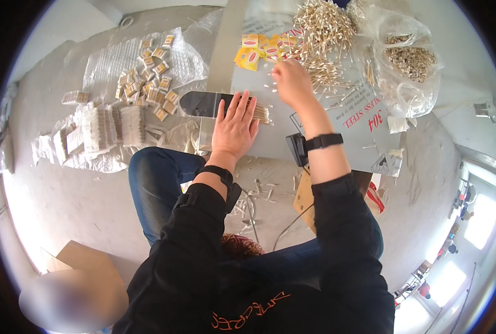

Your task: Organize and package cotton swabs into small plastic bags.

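Swabs being sorted on a board

Small packets are spread at the left. A row of swabs is pressed flat under the open left hand. The swab pile is reached by the right hand; its grip cannot be told.

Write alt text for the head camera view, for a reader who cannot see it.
Seen from above, a seated person's left hand lies flat on a row of cotton swabs on a grey board, while the right hand reaches to a loose swab pile near yellow packets.
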{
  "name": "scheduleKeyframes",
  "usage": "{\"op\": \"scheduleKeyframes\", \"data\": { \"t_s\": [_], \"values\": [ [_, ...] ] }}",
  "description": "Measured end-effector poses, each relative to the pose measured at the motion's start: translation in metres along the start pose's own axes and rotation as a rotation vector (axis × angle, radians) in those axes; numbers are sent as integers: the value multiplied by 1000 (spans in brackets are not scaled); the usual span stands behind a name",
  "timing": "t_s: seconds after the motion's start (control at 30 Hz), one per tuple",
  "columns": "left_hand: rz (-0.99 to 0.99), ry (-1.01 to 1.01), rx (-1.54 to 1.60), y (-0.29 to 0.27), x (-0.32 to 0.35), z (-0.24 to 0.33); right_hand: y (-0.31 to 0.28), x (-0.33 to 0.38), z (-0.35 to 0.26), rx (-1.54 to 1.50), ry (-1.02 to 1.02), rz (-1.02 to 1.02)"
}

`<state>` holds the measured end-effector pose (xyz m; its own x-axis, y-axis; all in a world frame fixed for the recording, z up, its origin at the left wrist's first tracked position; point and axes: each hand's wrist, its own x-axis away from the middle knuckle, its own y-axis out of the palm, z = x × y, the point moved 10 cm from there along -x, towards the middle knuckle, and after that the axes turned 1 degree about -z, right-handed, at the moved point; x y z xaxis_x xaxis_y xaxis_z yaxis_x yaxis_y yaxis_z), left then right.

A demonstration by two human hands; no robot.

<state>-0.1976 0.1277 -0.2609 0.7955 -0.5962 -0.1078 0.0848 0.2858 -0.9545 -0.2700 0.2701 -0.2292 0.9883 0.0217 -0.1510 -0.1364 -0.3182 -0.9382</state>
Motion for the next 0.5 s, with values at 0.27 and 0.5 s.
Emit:
{"op": "scheduleKeyframes", "data": {
  "t_s": [0.27, 0.5],
  "values": [
    [4, 2, 7, -1, 0, 3, 11, 69, 77, -1955, 537, 382],
    [1, -1, -6, -1, 0, 1, 12, 59, 80, -2030, 566, 274]
  ]
}}
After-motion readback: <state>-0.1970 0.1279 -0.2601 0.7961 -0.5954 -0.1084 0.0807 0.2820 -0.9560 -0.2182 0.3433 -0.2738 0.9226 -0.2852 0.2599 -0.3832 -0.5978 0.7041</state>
